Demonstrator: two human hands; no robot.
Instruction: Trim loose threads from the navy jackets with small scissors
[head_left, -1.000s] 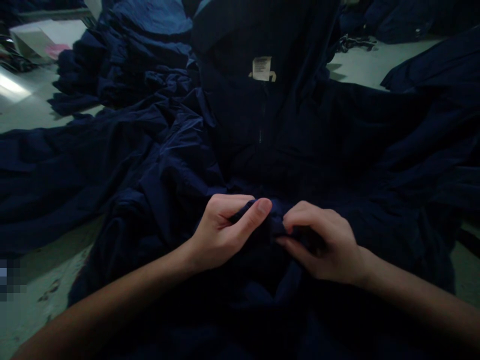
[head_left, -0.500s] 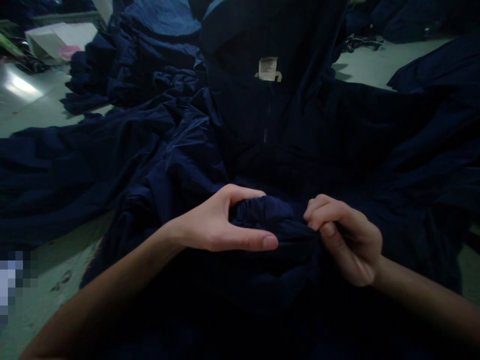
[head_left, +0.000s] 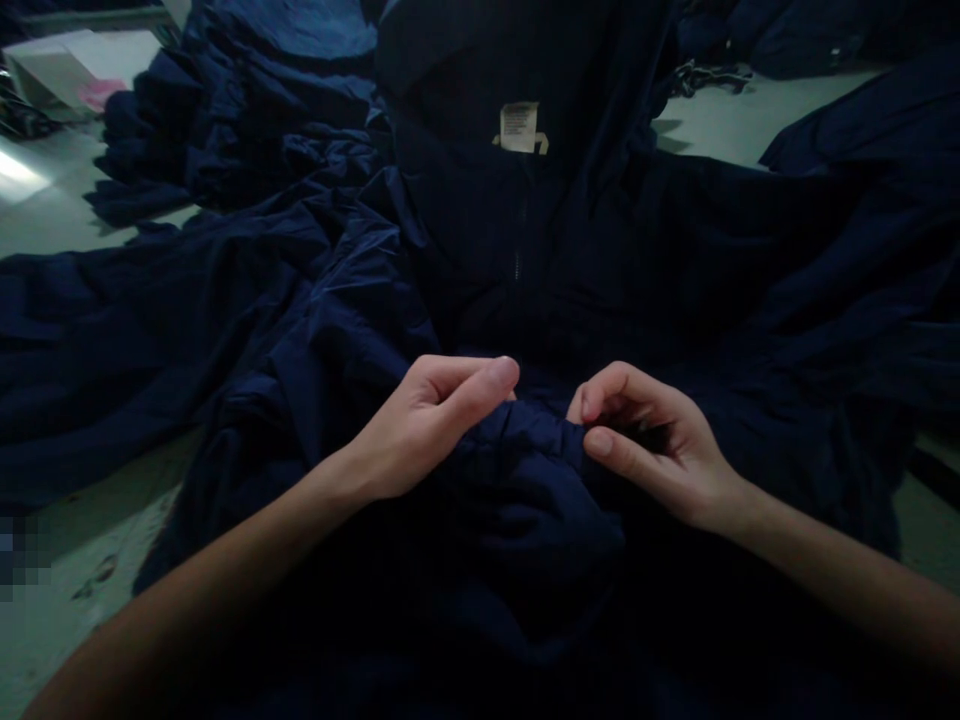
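Note:
A dark navy jacket (head_left: 465, 260) lies spread in front of me, its zipper running up the middle to a white neck label (head_left: 519, 127). My left hand (head_left: 424, 425) is closed, thumb and fingers pinching a bunched fold of the jacket's lower hem (head_left: 525, 450). My right hand (head_left: 649, 440) is closed too, pinching the same gathered fold from the right side. The two hands sit close together with the puckered cloth between them.
More navy garments are heaped at the back left (head_left: 247, 110) and along the right (head_left: 862, 150). A pale floor or table surface (head_left: 67, 200) shows at the left and far right. A white box with a pink sheet (head_left: 64, 70) sits at the top left.
My left thumb has come back up against the fingers and closed on the fold. My right hand has shifted left toward it, gathering the cloth between both hands.

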